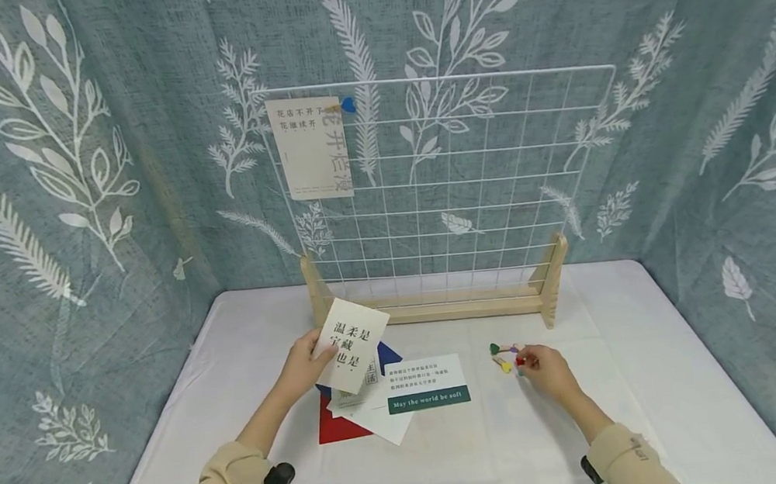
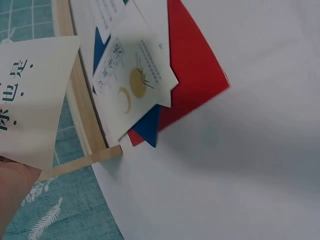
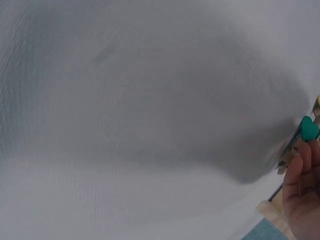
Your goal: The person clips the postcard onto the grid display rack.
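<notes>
My left hand (image 1: 307, 364) grips a cream card (image 1: 353, 344) printed with dark Chinese characters, thumb across its front. The card is raised over a pile of cards, tilted, its lower part overlapping them. Over at the right, my right hand (image 1: 548, 371) reaches down to a small cluster of clips with coloured heads: a green clip (image 1: 494, 349), a yellow clip (image 1: 506, 367) and a red clip (image 1: 520, 362) among them. In the right wrist view its fingertips are right at a teal heart-shaped clip head (image 3: 309, 129); whether they pinch a clip I cannot tell.
A white wire grid (image 1: 452, 181) stands in a wooden base (image 1: 437, 311) at the back. One card (image 1: 309, 152) hangs top left on it by a blue heart clip (image 1: 347, 105). On the table lie a white-and-green card (image 1: 426, 382), a red card (image 1: 338, 424) and several others.
</notes>
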Demonstrator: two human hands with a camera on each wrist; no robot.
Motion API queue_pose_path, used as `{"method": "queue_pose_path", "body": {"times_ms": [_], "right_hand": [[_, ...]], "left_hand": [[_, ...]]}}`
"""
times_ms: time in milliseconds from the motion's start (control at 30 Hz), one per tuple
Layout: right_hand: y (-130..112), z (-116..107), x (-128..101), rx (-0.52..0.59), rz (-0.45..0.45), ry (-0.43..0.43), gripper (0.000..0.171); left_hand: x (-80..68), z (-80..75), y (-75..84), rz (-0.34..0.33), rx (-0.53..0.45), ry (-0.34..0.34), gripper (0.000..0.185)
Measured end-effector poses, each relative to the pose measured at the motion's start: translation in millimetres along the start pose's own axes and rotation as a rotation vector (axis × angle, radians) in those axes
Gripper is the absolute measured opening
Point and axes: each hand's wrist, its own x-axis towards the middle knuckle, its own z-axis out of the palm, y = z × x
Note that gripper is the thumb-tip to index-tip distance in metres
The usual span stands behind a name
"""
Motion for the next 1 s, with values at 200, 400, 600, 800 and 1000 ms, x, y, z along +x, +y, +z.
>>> {"method": "queue_pose_path", "body": {"times_ms": [200, 400, 600, 800, 1000], "right_hand": [[0.0, 0.8, -0.6, -0.055, -0.018, 0.055, 0.012], [-1.9, 5.8, -1.4, -0.123, -0.049, 0.077, 0.014], [-4.1, 9.1, -3.2, -0.197, -0.071, 0.100, 0.018], [-5.8, 14.8, -5.7, -0.262, -0.089, 0.097, 0.016], [-8.1, 26.4, -0.4, -0.284, -0.112, 0.094, 0.016]], "left_hand": [[4.3, 2.5, 7.6, 0.002, -0.114, 0.051, 0.037], [7.3, 7.2, 16.3, -0.047, -0.165, 0.130, 0.032], [12.3, 12.3, 24.1, -0.039, -0.219, 0.174, 0.030], [17.2, 19.8, 29.1, -0.038, -0.237, 0.181, 0.032], [22.2, 23.3, 34.7, -0.049, -0.245, 0.183, 0.033]]}}
